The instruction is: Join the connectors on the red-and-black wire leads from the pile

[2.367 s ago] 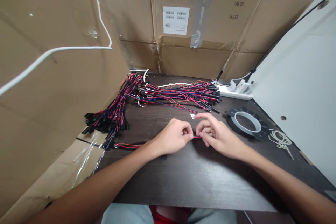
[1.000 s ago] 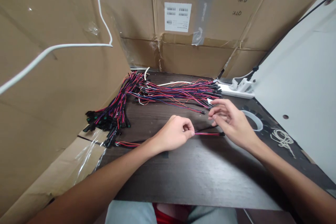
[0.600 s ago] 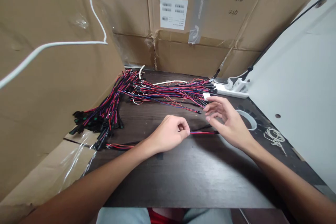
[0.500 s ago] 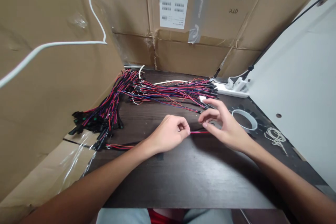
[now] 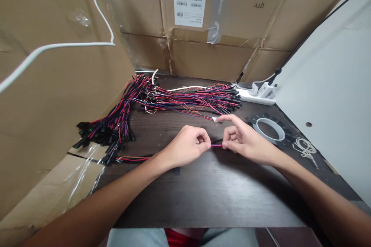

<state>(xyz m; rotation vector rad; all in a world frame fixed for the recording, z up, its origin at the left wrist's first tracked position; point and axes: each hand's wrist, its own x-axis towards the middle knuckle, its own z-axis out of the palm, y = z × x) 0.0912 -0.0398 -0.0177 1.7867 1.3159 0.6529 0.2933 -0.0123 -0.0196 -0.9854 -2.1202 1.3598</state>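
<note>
L grip point(image 5: 189, 145) & R grip point(image 5: 242, 141) pinch wires point(image 5: 216, 145); long axis L-R, approx. parallel w/ table edge point(image 5: 211, 225).

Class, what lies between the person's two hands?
In the head view, a short stretch of wires spans the gap from left hand to right hand.

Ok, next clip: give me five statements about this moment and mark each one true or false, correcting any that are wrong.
1. The left hand pinches thin wires. True.
2. A small white piece is at the index fingertip of the right hand. True.
3. The right hand lies flat on the tabletop. False: its thumb and a curled finger pinch the wires.
4. The pale cord coil lies to the right of the ring-shaped roll. True.
5. The power strip sits at the back left. False: the power strip is at the back right.
</note>
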